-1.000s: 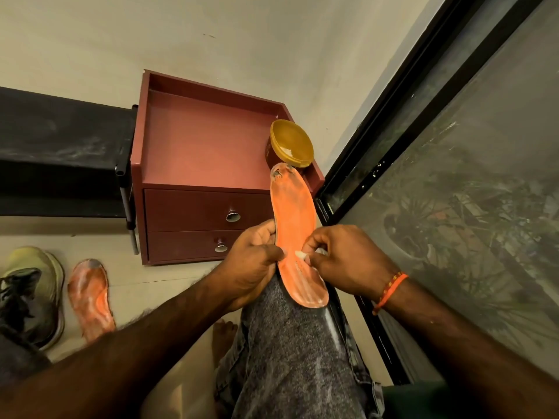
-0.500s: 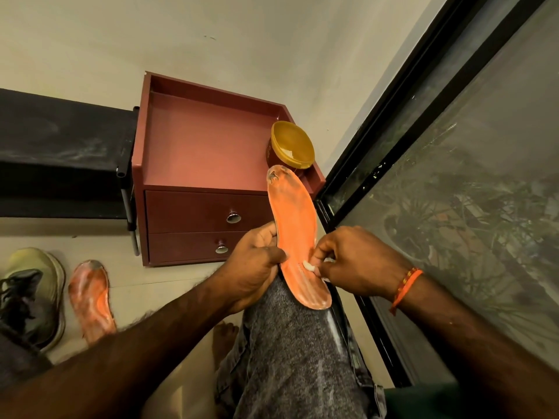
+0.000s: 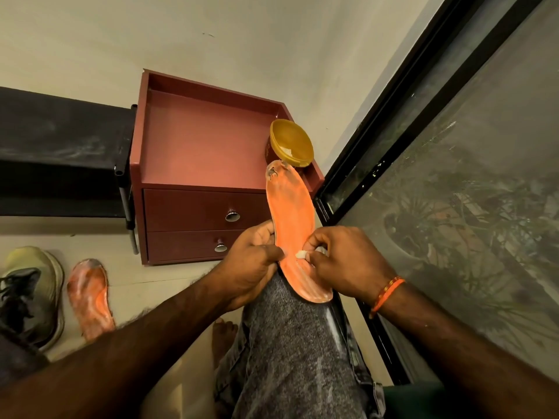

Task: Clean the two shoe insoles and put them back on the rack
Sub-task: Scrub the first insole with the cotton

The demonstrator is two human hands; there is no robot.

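An orange insole [image 3: 292,219] stands tilted on my knee, heel end down, toe end up toward the cabinet. My left hand [image 3: 252,261] grips its left edge at mid-length. My right hand [image 3: 344,261] pinches a small white wad [image 3: 301,254] and presses it against the insole's lower right part. A second orange insole [image 3: 89,294], grimy at the toe, lies flat on the floor at the left. The black rack [image 3: 60,146] runs along the wall at the left.
A red two-drawer cabinet [image 3: 199,213] stands ahead with a round yellow-lidded tub [image 3: 291,143] on its right corner. A pale green shoe [image 3: 33,291] lies at the far left. A black-framed window [image 3: 393,122] closes the right side. My jeans-clad knee [image 3: 290,343] fills the foreground.
My right hand with the white wad has slid a little along the insole's lower part. The insole and my left hand have stayed almost still.
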